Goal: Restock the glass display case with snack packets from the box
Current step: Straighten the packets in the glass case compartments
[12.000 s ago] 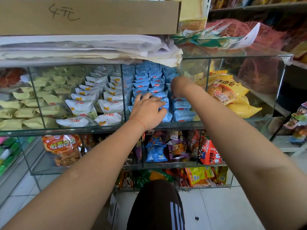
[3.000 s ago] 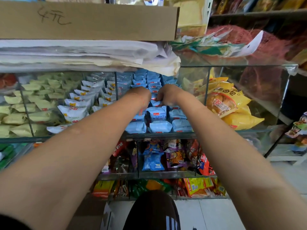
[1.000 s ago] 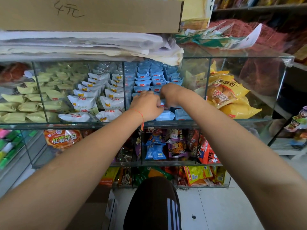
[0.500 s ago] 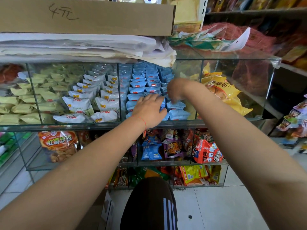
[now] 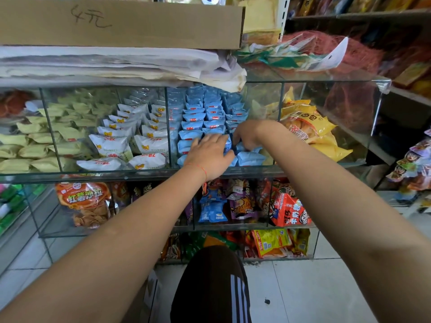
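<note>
Glass case before you holds blue packets in tidy rows, your left hand flat on them, right hand pinching one; press unevenly and they'll topple.

blue packets | white packets with red-yellow marks | pale green packets | yellow bags

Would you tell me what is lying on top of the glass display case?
On the glass display case lie folded white sheets bearing a cardboard box, plus plastic bags and red netting. The box's contents are hidden.
</note>
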`<state>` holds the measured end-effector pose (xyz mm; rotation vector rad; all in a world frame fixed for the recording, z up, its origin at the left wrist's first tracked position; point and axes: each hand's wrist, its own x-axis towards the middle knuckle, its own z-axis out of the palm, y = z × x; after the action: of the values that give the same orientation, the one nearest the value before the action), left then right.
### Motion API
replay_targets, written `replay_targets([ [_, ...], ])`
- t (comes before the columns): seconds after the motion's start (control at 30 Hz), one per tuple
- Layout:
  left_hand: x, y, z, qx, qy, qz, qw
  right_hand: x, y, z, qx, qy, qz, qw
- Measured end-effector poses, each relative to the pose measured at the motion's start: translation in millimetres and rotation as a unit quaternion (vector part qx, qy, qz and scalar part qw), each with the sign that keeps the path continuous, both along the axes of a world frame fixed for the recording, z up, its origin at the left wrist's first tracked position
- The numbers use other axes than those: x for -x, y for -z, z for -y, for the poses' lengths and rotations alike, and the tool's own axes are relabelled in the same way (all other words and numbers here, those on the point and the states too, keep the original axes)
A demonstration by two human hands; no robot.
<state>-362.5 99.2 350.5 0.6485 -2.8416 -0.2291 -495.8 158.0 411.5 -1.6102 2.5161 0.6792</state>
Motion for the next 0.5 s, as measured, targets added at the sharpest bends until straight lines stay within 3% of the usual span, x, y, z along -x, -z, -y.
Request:
replay_targets([
  [0.23,2,0,4,-0.008,0.004,0.006,1.000,7,-1,12,-0.003,0.032,-0.008,0.999],
  [0.4,11,-10,22,0.012,-0.029,-0.050,0.998,18,-21,24,0.182,0.105,-0.063,0.976],
  [0.5,13,-4,26,-0.008,-0.058,-0.010,0.998,26,0,46,0.224,0.115,-0.033,0.967],
])
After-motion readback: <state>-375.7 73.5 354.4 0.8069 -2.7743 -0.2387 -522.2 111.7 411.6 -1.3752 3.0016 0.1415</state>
